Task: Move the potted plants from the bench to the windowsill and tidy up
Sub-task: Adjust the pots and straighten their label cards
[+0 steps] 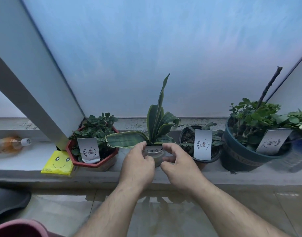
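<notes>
Several potted plants stand in a row on the grey windowsill [189, 175]. In the middle is a striped snake plant [157, 120] in a small pale pot [158, 158]. My left hand [138, 165] grips the pot's left side, its thumb and forefinger at the white label on the rim. My right hand [179, 166] curls round the pot's right side, fingers touching the rim. Left of it sits a red octagonal pot [95, 158] with a leafy plant and a label card. To the right stand a black pot [203, 149] and a large dark blue pot [246, 156], each with a card.
A yellow tissue pack with a smiley face [58, 162] lies on the sill at the left, and a plastic bottle [11, 144] lies on its side beyond it. A white window frame post [35, 93] slants down behind the red pot. Another plant sits at the far right edge.
</notes>
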Motion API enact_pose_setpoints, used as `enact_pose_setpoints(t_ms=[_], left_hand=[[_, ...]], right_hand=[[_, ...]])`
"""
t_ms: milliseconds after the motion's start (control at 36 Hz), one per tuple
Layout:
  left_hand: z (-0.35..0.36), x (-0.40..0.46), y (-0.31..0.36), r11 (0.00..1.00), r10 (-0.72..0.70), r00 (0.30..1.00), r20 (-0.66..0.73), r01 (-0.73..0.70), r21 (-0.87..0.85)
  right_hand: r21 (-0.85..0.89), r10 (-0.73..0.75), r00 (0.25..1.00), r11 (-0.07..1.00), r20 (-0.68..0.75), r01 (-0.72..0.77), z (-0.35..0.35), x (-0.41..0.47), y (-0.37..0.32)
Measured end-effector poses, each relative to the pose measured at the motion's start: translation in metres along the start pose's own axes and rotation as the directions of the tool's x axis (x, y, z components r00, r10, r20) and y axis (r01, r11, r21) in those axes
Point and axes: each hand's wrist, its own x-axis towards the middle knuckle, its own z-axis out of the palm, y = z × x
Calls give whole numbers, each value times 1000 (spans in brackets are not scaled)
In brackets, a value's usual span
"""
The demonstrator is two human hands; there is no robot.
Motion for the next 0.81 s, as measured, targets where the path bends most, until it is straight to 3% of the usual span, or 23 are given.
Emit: enact_pose_setpoints(t_ms=[583, 806], left_hand=[[-8, -2, -3, 999, 1, 1000, -5, -2, -53], [-14, -5, 0, 994, 68, 984, -163, -81, -73]], right_hand=[[-28, -19, 999, 999, -31, 18, 4, -3, 2], [-44, -80, 996, 996, -31, 79, -15, -18, 0]])
